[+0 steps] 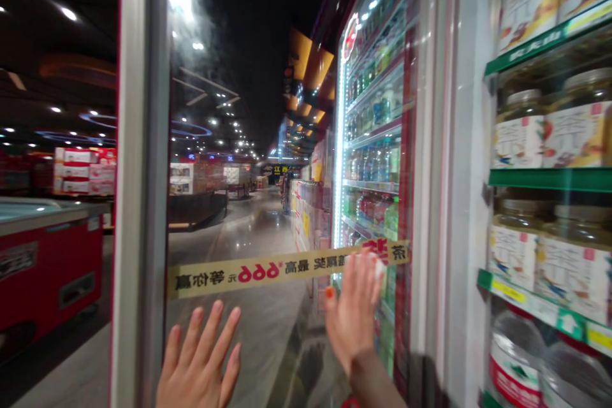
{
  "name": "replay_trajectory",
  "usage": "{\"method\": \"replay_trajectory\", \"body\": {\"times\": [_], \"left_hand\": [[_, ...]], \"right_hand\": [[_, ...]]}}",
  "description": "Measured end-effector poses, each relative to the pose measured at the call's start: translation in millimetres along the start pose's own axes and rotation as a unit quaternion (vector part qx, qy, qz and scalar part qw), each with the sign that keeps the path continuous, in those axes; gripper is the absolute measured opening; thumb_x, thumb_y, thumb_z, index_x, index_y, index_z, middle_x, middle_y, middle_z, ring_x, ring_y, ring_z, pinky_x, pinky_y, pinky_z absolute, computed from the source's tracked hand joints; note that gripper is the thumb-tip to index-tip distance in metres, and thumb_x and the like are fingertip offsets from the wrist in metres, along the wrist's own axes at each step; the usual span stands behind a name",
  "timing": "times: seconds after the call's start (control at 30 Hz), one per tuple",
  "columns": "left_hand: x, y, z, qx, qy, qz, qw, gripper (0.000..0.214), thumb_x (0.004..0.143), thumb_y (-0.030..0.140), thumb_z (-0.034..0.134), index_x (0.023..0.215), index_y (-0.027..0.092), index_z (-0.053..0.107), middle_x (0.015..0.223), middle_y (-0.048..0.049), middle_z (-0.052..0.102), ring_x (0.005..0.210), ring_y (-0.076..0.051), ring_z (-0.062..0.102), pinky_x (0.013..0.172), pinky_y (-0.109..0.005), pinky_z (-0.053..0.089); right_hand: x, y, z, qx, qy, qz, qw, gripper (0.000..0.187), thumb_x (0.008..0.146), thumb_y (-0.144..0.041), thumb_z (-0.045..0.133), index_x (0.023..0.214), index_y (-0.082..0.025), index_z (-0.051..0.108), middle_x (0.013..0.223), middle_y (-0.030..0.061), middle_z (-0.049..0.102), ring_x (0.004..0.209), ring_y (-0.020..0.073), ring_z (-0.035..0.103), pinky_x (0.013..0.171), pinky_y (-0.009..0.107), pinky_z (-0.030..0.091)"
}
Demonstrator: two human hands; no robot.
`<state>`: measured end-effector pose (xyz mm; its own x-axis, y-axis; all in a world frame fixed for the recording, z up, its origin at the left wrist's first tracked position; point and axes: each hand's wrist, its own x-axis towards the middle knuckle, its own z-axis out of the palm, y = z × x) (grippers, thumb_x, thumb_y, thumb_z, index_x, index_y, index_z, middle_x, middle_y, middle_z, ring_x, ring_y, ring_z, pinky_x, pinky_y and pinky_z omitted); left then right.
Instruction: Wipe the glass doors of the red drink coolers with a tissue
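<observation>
An open glass door [258, 108] of a drinks cooler stands in front of me, with a grey frame [138, 172] at its left edge. A yellow strip sticker [268, 271] with red and black print runs across the glass. My left hand [201, 363] lies flat on the lower glass with its fingers spread and holds nothing. My right hand [354, 312] is pressed flat against the glass at the sticker's right end. A small white bit [381, 268] shows at its fingertips; I cannot make out what it is.
To my right, green-edged shelves [549, 178] carry labelled bottles [545, 134]. Lit drink coolers [373, 140] line the aisle beyond the glass. A red chest freezer [48, 268] stands at the left. The glossy aisle floor [258, 223] runs far back past stacked boxes [83, 172].
</observation>
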<state>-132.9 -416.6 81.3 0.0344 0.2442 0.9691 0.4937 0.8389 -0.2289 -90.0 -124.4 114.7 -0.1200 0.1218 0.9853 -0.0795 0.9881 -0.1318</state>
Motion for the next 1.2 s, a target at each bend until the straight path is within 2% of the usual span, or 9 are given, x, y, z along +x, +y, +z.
{"method": "replay_trajectory", "body": {"times": [0.13,0.33,0.43,0.57,0.7,0.8,0.9,1.03,1.2], "left_hand": [[0.9,-2.7,1.6,-0.001,0.008,0.009,1.0,0.081,0.098,0.023,0.057,0.174,0.031,0.029,0.184,-0.0004,0.022,0.173,-0.023,0.014,0.144,-0.047,0.005],[-1.0,-2.6,2.2,-0.014,0.015,0.0,1.0,0.084,0.097,0.022,0.061,0.174,0.028,0.029,0.182,0.0015,0.026,0.172,-0.021,0.018,0.144,-0.044,0.008],[11.7,-6.8,-2.9,-0.073,0.049,-0.018,0.996,0.087,0.094,0.016,0.062,0.174,0.025,0.028,0.181,0.002,0.033,0.167,-0.015,0.031,0.142,-0.036,0.02],[53.0,-18.6,-6.2,-0.091,0.094,-0.034,0.991,0.085,0.095,0.018,0.064,0.172,0.031,0.033,0.18,-0.0005,0.035,0.165,-0.02,0.039,0.138,-0.039,0.03],[89.2,-21.9,1.3,-0.016,0.055,-0.092,0.994,0.079,0.105,0.035,0.057,0.175,0.023,0.024,0.185,-0.0093,0.02,0.174,-0.026,0.014,0.143,-0.05,0.007],[96.9,-18.1,5.4,-0.005,0.057,-0.088,0.994,0.078,0.107,0.035,0.052,0.176,0.019,0.018,0.186,-0.0103,0.014,0.174,-0.023,0.008,0.143,-0.046,0.005],[96.0,-16.6,5.4,-0.007,0.061,-0.085,0.994,0.078,0.107,0.034,0.053,0.176,0.019,0.018,0.186,-0.0095,0.014,0.174,-0.022,0.008,0.143,-0.045,0.005],[95.0,-18.6,5.6,-0.014,0.06,-0.081,0.995,0.079,0.107,0.035,0.054,0.176,0.021,0.019,0.185,-0.0093,0.016,0.174,-0.023,0.01,0.143,-0.046,0.007],[91.7,-18.9,7.4,0.002,0.058,-0.081,0.995,0.08,0.106,0.031,0.056,0.176,0.018,0.02,0.185,-0.0118,0.018,0.174,-0.024,0.011,0.143,-0.047,0.008]], "right_hand": [[13.9,-22.1,-1.0,0.061,-0.124,-0.285,0.949,0.078,0.105,-0.067,0.049,0.175,-0.041,0.024,0.175,-0.0023,0.043,0.169,0.0294,0.027,0.137,0.062,0.029],[101.3,15.7,-10.3,-0.019,0.073,0.13,0.989,0.076,0.114,-0.051,0.032,0.178,-0.018,0.01,0.183,0.0206,-0.013,0.17,0.0498,-0.006,0.125,0.089,0.015],[87.4,-43.3,1.2,0.054,-0.021,-0.065,0.996,0.081,0.111,-0.057,0.044,0.178,-0.025,0.012,0.185,0.0127,0.014,0.172,0.0398,0.01,0.133,0.075,0.023],[52.4,-84.8,8.3,0.112,-0.154,-0.324,0.927,0.073,0.108,-0.053,0.054,0.174,-0.041,0.025,0.175,-0.0061,0.042,0.167,0.0239,0.031,0.139,0.055,0.03],[111.4,-12.9,-7.6,-0.009,-0.031,-0.053,0.998,0.069,0.113,-0.055,0.041,0.176,-0.041,0.018,0.186,0.0002,0.004,0.172,0.039,0.007,0.134,0.079,0.019],[165.7,12.0,-16.7,-0.032,0.057,0.139,0.988,0.071,0.114,-0.061,0.025,0.178,-0.032,0.013,0.185,0.0067,-0.014,0.171,0.0451,-0.002,0.13,0.085,0.017],[163.5,-26.3,-9.0,-0.014,0.019,-0.049,0.999,0.077,0.112,-0.067,0.027,0.178,-0.032,0.006,0.187,0.0043,0.0,0.173,0.0341,0.002,0.138,0.073,0.016],[140.0,-52.7,-2.4,0.015,-0.096,-0.385,0.918,0.084,0.107,-0.077,0.037,0.177,-0.036,0.013,0.184,-0.0061,0.022,0.173,0.0223,0.009,0.143,0.057,0.016],[209.6,21.1,-30.3,-0.049,-0.029,0.017,0.998,0.076,0.112,-0.067,0.021,0.178,-0.033,0.004,0.187,0.0043,0.003,0.172,0.0379,-0.001,0.134,0.08,0.012]]}}
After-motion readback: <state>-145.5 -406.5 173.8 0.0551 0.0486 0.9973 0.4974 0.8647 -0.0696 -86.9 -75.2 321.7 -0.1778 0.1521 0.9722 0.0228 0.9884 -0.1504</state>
